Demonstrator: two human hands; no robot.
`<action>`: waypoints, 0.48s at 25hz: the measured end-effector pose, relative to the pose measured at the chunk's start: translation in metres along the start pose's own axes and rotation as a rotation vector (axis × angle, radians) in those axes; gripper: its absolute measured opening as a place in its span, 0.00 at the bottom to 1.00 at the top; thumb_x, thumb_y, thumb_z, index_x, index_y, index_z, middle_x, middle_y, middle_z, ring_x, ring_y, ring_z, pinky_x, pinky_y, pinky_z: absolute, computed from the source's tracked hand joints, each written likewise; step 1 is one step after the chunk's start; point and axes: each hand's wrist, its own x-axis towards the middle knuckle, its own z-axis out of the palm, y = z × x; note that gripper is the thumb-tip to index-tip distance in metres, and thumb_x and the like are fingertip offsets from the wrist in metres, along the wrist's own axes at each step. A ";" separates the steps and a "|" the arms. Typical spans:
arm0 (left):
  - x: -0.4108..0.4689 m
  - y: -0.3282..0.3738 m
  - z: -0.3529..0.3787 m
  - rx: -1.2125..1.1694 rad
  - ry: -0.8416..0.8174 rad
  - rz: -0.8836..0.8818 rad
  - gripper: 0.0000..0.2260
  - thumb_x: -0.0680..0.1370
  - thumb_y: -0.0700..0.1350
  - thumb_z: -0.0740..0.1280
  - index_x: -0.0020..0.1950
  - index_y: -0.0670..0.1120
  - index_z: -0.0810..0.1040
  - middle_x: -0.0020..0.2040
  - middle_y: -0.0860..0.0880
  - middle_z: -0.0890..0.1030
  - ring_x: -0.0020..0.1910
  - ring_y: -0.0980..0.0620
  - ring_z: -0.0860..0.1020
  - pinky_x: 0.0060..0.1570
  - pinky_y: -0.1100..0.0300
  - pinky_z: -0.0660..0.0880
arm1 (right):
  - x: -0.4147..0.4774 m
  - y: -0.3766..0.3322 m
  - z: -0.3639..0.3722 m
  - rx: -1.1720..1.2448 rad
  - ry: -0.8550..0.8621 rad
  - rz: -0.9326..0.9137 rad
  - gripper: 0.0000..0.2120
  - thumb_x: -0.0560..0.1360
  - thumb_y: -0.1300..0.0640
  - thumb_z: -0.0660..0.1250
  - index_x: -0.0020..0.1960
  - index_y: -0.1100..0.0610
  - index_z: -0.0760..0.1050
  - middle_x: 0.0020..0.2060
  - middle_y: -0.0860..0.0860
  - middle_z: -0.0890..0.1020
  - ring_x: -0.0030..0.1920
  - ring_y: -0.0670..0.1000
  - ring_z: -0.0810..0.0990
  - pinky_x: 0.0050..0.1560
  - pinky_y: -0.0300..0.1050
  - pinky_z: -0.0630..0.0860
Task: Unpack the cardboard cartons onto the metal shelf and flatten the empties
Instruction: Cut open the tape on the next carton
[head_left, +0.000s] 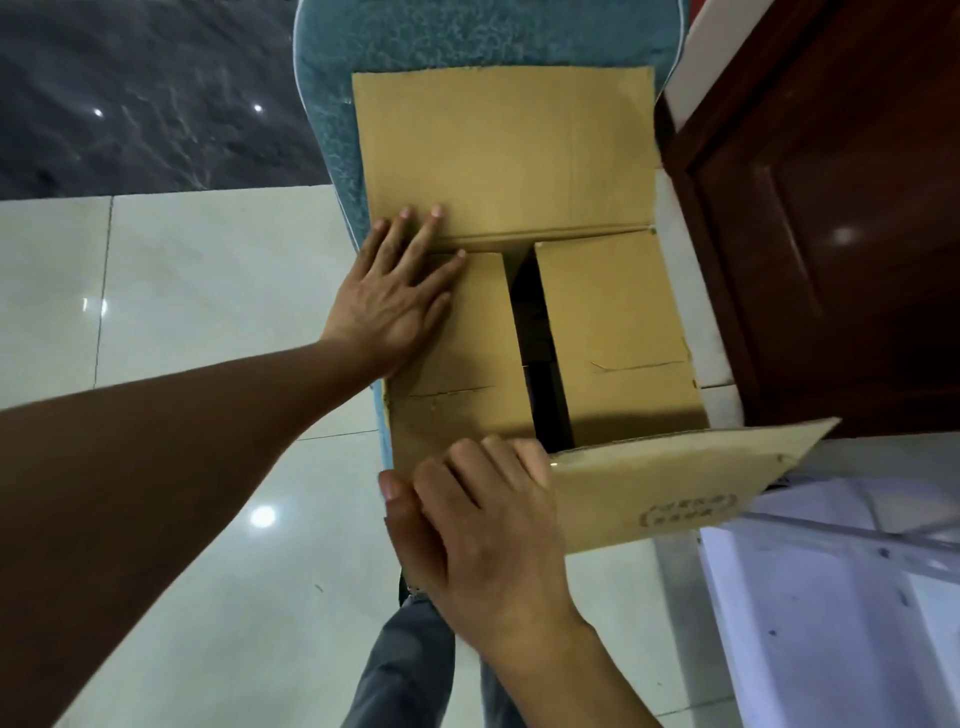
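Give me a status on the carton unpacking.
Done: the carton's far flap is folded back open. In hand: the right hand grips the near flap and holds it outward, while the left hand lies flat on the left inner flap. Left: both inner flaps still cover the contents, with only a dark gap between them; nothing unpacked is in view, and this carton is not flattened.

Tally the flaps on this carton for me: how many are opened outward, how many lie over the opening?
Outer flaps opened outward: 2, far flap and near flap
Inner flaps lying over the opening: 2, left flap and right flap
Total: 4 flaps
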 end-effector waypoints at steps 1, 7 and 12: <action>-0.002 0.002 -0.001 0.001 -0.001 -0.010 0.24 0.85 0.57 0.44 0.82 0.55 0.56 0.83 0.44 0.45 0.81 0.39 0.46 0.79 0.42 0.47 | -0.001 -0.001 -0.006 0.042 -0.019 0.003 0.17 0.83 0.49 0.62 0.37 0.55 0.75 0.33 0.49 0.73 0.35 0.51 0.69 0.40 0.49 0.68; -0.017 0.038 -0.011 -0.131 -0.010 -0.181 0.25 0.84 0.56 0.47 0.80 0.50 0.61 0.82 0.41 0.54 0.80 0.38 0.52 0.78 0.43 0.49 | 0.004 -0.008 -0.059 0.089 -0.164 0.135 0.15 0.84 0.50 0.58 0.43 0.53 0.77 0.34 0.48 0.74 0.32 0.48 0.70 0.30 0.48 0.72; -0.030 0.086 -0.026 -0.267 -0.070 -0.267 0.28 0.82 0.57 0.46 0.82 0.52 0.53 0.82 0.41 0.50 0.81 0.40 0.47 0.79 0.43 0.47 | 0.009 0.008 -0.100 0.009 -0.384 0.246 0.13 0.81 0.44 0.55 0.42 0.46 0.73 0.32 0.41 0.71 0.27 0.43 0.70 0.25 0.33 0.71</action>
